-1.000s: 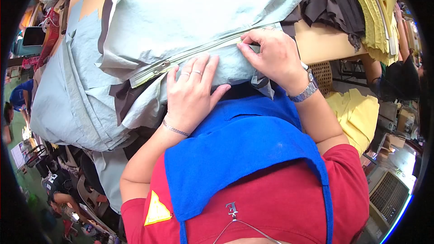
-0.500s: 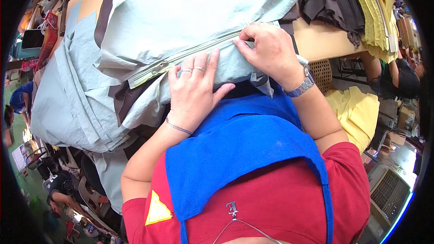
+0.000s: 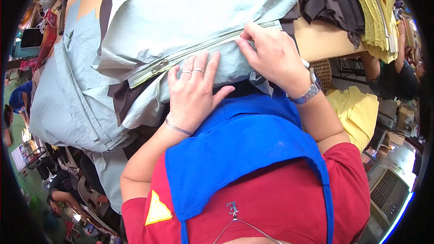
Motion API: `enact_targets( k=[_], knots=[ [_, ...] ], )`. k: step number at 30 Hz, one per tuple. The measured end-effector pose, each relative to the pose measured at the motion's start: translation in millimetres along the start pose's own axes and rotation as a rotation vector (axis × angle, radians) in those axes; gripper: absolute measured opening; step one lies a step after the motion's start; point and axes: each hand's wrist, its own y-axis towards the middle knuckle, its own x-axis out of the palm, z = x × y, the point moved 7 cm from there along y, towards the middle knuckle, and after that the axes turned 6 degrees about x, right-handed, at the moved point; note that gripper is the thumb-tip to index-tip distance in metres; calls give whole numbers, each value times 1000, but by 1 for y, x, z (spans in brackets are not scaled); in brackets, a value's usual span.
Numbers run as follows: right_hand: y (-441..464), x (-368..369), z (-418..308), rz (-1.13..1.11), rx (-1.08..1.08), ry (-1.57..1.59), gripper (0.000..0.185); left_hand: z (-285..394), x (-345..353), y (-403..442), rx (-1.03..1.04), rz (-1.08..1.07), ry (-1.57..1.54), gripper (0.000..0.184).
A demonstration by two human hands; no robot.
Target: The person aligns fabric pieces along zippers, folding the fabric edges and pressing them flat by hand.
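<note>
A pale grey-green fabric piece [image 3: 181, 13] lies over the table, with a light green zipper [image 3: 199, 48] running slantwise along its near edge. The metal slider [image 3: 159, 65] sits near the zipper's left end. My left hand [image 3: 194, 81] rests flat on the cloth just below the zipper, fingers stretched and thumb out to the side. Farther right, my right hand [image 3: 273, 54] pinches the zipper between thumb and forefinger; the other fingers are curled under and partly hidden. Dark brown fabric [image 3: 121, 99] shows beneath the zipper's left end.
More grey-green fabric [image 3: 68, 95] hangs over the table's left side. Dark pieces [image 3: 334, 7] and yellow pieces [image 3: 373, 16] are stacked at the upper right of the tan table [image 3: 325, 40]. Yellow cloth [image 3: 352, 113] lies beside my right arm. Other people [image 3: 63, 190] are at both sides.
My right hand has turned slightly, its wrist shifting right and down, while the fingertips stay at the zipper. My left hand is nearly still.
</note>
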Motion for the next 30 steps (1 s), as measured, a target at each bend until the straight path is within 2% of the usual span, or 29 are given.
enact_targets(
  k=[6,30],
  knots=[
    [9,3,3,52,-44,-91,15,0,1,3,-9,-16,4,84],
    [7,11,8,86,-114,-100,16,3,5,9,23,-5,57,78]
  ],
)
